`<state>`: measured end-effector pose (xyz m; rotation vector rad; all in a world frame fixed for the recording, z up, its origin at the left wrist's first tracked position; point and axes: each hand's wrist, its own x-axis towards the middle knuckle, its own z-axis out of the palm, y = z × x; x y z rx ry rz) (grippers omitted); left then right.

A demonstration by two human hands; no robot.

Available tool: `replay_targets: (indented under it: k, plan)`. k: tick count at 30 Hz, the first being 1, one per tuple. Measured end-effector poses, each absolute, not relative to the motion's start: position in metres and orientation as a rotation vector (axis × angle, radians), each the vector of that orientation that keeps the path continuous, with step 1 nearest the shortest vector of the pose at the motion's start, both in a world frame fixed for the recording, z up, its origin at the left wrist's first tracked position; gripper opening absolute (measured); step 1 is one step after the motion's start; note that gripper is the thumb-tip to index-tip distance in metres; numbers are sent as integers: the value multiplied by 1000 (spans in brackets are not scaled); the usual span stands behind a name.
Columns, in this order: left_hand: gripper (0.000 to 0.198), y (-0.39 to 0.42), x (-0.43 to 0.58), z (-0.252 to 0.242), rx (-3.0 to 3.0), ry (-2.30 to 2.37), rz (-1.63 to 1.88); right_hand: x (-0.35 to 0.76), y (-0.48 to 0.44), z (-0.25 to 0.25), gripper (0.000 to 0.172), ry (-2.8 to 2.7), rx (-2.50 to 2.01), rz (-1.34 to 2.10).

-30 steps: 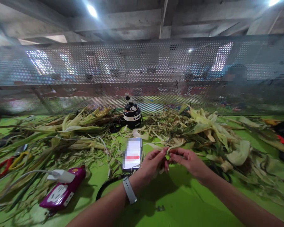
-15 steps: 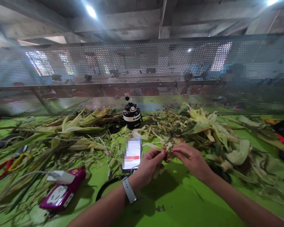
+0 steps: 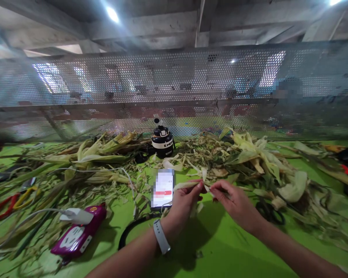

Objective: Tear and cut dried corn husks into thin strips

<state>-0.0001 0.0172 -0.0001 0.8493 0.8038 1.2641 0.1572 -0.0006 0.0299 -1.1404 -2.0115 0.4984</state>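
1. Seen pale cream, thin and slightly creased: a husk strip (image 3: 203, 172), upright at one short end, stretched leftward along a longer, greener length.
2. Held above the green tabletop (image 3: 234, 247), just right of a lit phone (image 3: 164, 189).
3. Pinched closed between thumb and fingers of the left hand (image 3: 185, 202); caught at the opposite end by the drawn-together fingertips of the right hand (image 3: 239, 200).
4. Changed from half a second ago: raised higher at the short end, dropped lower along the longer length.

Husks (image 3: 246, 150) look matt, papery — the power strip (image 3: 80, 236) glossy plastic
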Motion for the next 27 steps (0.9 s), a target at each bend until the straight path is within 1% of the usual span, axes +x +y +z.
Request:
replay_targets:
  k: [4, 6, 9, 11, 12, 14, 17, 20, 24, 27]
  plan:
    - [32, 23, -3, -2, 763, 772, 1355, 160, 2, 28, 15, -1907, -1066, -40]
    - [33, 23, -4, -1, 716, 781, 1367, 158, 1, 22, 13, -1991, -1053, -89]
    - [34, 19, -2, 3, 628, 827, 1333, 151, -3, 10, 17, -2121, -1214, 168]
    - [36, 17, 0, 5, 593, 838, 1307, 146, -4, 1, 25, -2127, -1314, 406]
    - [37, 16, 0, 6, 598, 830, 1303, 144, -4, -2, 25, -2122, -1333, 545]
    - [39, 17, -1, 6, 651, 816, 1315, 143, -3, -5, 16, -2098, -1326, 770]
    - [38, 22, -4, 4, 724, 852, 1368, 144, -1, -4, 17, -1993, -1282, 936]
    - [37, 27, -8, 2, 745, 909, 1391, 148, 1, 3, 17, -1889, -1277, 995]
    - [38, 30, -9, 0, 766, 919, 1383, 153, 5, 13, 22, -1877, -1306, 753]
    - [34, 29, -8, 0, 802, 918, 1351, 155, 10, 17, 27, -1886, -1284, 815]
